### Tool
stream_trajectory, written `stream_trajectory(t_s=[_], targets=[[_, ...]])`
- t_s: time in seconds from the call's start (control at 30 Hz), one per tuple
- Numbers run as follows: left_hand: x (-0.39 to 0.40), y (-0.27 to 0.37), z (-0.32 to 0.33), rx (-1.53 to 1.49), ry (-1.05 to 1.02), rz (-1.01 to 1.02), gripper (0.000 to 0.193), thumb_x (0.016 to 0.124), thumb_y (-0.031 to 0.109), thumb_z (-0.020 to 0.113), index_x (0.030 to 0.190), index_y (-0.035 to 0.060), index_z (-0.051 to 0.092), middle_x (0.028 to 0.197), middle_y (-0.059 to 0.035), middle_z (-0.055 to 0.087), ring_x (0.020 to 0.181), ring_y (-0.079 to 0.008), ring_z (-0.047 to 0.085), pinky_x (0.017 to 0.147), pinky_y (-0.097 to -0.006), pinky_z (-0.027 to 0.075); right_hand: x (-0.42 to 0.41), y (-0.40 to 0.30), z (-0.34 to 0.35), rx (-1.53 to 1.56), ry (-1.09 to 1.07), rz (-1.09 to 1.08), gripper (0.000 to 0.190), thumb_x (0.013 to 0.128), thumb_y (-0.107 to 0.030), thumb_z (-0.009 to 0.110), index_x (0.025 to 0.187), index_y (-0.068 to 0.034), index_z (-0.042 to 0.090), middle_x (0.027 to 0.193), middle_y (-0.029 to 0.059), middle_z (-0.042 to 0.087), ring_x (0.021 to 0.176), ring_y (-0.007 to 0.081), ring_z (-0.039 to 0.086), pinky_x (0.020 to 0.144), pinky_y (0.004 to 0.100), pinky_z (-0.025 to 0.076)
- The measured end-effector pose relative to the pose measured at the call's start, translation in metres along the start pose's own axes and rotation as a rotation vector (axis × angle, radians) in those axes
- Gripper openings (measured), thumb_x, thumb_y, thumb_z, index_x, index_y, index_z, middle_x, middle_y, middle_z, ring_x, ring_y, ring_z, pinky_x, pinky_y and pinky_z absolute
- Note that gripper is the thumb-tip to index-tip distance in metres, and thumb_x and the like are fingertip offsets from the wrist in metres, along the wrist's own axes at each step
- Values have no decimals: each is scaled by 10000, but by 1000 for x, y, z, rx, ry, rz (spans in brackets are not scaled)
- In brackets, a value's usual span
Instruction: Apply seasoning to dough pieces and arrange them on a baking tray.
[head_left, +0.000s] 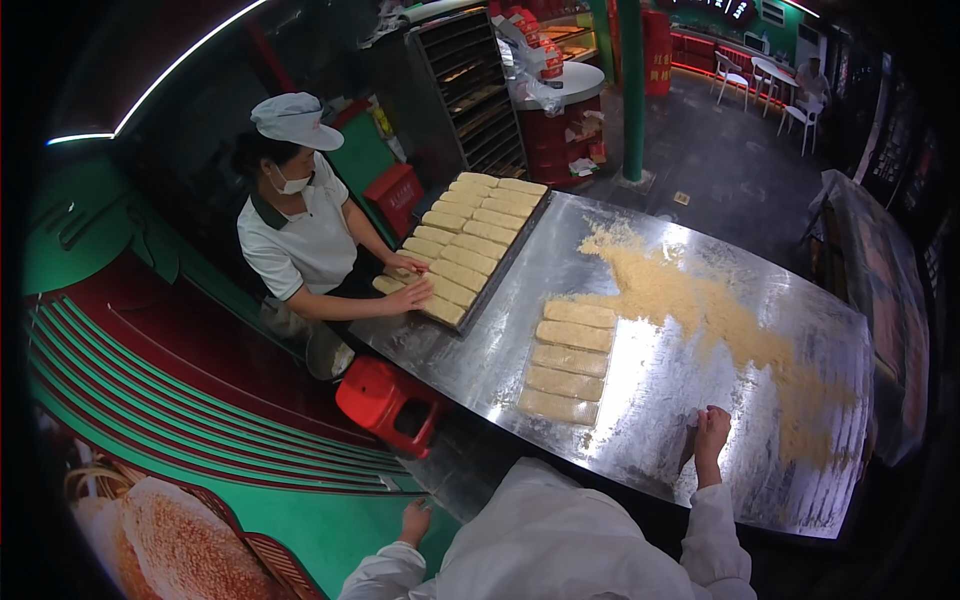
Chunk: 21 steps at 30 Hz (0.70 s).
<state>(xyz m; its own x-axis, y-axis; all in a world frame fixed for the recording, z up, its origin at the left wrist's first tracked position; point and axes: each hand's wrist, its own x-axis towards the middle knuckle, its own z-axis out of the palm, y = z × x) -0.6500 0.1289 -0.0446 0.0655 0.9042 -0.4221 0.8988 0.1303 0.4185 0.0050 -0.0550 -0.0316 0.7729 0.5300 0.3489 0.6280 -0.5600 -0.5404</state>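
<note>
My right hand (712, 438) is over the near part of a metal worktable (480, 375), its fingers curled in and no object visible in them. Low beside my body, away from the tabletop, is my left hand (415, 523); its fingers are partly bent and the palm is hidden. Several flat, pale dough strips (568, 361) lie side by side on the table, left of my right hand. A long spread of loose tan crumbs or seeds (694, 300) covers the table beyond and to the right of that hand.
Across the left corner, a co-worker's hands (409, 289) touch dough pieces in a dark tray (504, 259) filled with two rows. A red plastic stool (386, 405) stands against the table's left side. A tray rack (472, 90) and a green post (632, 97) rise behind.
</note>
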Motion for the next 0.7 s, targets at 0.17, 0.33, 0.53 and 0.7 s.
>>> stream_trajectory(t_s=[0.17,0.33,0.53,0.7], targets=[[7,-10,6,30,19,-17,433,854,267,650,1190,-4,666,1180,-257,656,1136,-408,604,993,-455,463,-11,-10,-1,81,161,69,136,864,-120,678,907,-8,614,1041,160,643,1031,346,566,885,429,452],[43,9,22,-143,56,112,434,885,277,631,1210,-11,650,1175,-262,654,1127,-419,603,993,-455,460,-9,10,9,-84,-127,3,304,841,-65,697,1119,-13,588,1112,172,617,1053,358,572,919,416,451],[74,37,4,-224,83,112,411,896,217,633,1232,-20,630,1218,-249,644,1161,-402,600,1019,-435,446,14,-46,36,49,-88,64,332,874,-118,679,1172,-9,582,1154,178,609,1093,353,559,945,420,446],[115,8,-11,-343,27,-63,403,891,195,637,1232,-21,629,1222,-246,646,1153,-396,608,1006,-436,453,35,-100,70,-15,-131,3,310,892,-109,664,1174,-12,581,1151,177,609,1099,354,554,956,419,441]])
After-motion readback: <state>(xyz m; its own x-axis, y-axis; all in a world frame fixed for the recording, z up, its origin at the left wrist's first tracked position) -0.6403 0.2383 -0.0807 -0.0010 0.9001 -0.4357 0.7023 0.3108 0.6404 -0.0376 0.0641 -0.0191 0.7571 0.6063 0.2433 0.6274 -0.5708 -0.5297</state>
